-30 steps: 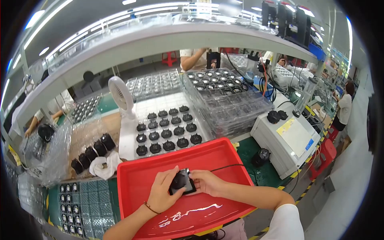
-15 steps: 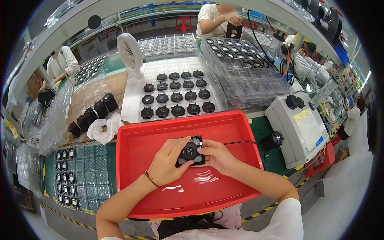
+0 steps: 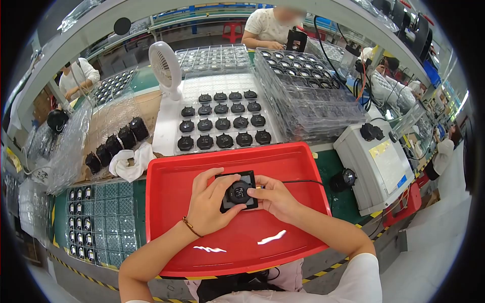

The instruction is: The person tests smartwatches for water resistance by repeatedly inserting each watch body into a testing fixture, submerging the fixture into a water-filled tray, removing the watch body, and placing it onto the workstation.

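A round black part (image 3: 238, 192) lies on a square black-framed plate (image 3: 250, 203) above the red tray (image 3: 202, 253). My left hand (image 3: 209, 201) is closed around the part and the plate's left side, thumb at the lower edge. From the right, my right hand (image 3: 275, 197) grips the plate's edge, its thumb touching the round part. A black cable (image 3: 303, 181) runs from the plate's right side over the tray rim.
Behind the tray stand rows of black round parts (image 3: 223, 123), a white fan (image 3: 165, 65) and stacked clear trays (image 3: 313, 108). A grey-white machine (image 3: 374, 166) is at right, a white cloth (image 3: 132, 161) and gridded tray (image 3: 113, 217) at left. A person (image 3: 270, 28) sits opposite.
Over the last second the view has tilted down. My left fingers have shifted on the round part, with the index and middle fingers now more bent. The person opposite has lowered a hand from the black box.
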A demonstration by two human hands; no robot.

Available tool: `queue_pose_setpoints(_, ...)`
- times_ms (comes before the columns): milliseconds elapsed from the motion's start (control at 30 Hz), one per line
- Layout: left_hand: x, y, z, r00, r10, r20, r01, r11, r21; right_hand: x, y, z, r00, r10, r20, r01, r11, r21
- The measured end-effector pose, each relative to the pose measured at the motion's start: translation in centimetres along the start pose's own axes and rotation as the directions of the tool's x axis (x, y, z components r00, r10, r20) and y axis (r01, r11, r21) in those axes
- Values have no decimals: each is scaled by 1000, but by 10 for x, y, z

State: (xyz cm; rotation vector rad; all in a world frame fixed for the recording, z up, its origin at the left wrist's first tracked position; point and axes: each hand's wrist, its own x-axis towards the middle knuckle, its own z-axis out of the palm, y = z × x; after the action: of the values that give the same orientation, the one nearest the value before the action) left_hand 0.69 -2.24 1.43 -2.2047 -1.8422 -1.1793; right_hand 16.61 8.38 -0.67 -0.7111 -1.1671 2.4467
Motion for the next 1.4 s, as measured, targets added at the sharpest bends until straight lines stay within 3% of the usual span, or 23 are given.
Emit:
queue_pose_setpoints(100,1,-1,-2,999,-7,37,9,999,-46,0,0,0,1000,-31,4,31,999,-9)
queue_pose_setpoints(200,2,-6,1,993,-102,-51,95,988,-124,-1,-1,1,998,-64,7,64,997,-39)
queue_pose_setpoints(233,0,-17,8,967,-247,63,248,853,-460,-1,-1,1,997,-71,9,71,996,-51)
queue_pose_setpoints(267,-1,-25,12,916,-336,219,385,585,-714,-1,-1,2,998,-70,11,70,996,-51)
queue_pose_setpoints(300,5,-18,2,855,-352,380,502,380,-777,-2,-2,3,997,-76,14,76,995,-69)
queue_pose_setpoints(433,-6,-29,15,827,-340,447,549,323,-771,-2,0,4,1000,-18,-9,16,990,-143)
queue_pose_setpoints(500,-14,-33,25,826,-415,382,564,623,-543,-1,5,1,1000,-3,-23,-3,970,-242)
queue_pose_setpoints(533,-16,-30,26,820,-424,385,572,612,-545,-1,9,0,999,11,-34,-22,941,-337)
queue_pose_setpoints(600,-17,-20,27,680,-569,462,726,608,-322,-1,15,-3,997,49,-54,-66,919,-389)
queue_pose_setpoints(633,-19,-20,30,669,-582,463,739,590,-326,0,17,-4,996,65,-67,-88,891,-446)
queue_pose_setpoints(733,-24,-22,34,616,-613,494,774,588,-235,-1,30,-6,985,117,-127,-151,942,-300)
queue_pose_setpoints(933,-27,-22,37,537,-647,542,807,580,-109,2,30,-9,946,277,-168,-321,877,-358)
queue_pose_setpoints(967,-25,-21,36,518,-646,560,816,570,-97,-1,24,-5,947,256,-194,-316,847,-426)
queue_pose_setpoints(1233,-25,-19,35,485,-641,595,839,533,-110,0,30,-7,947,260,-188,-312,879,-359)
queue_pose_setpoints(1333,-24,-19,35,487,-639,596,810,585,-34,-1,29,-4,947,266,-179,-315,880,-355)
queue_pose_setpoints(1400,-24,-17,34,470,-651,596,841,535,-80,-2,27,-3,947,261,-185,-312,886,-344)
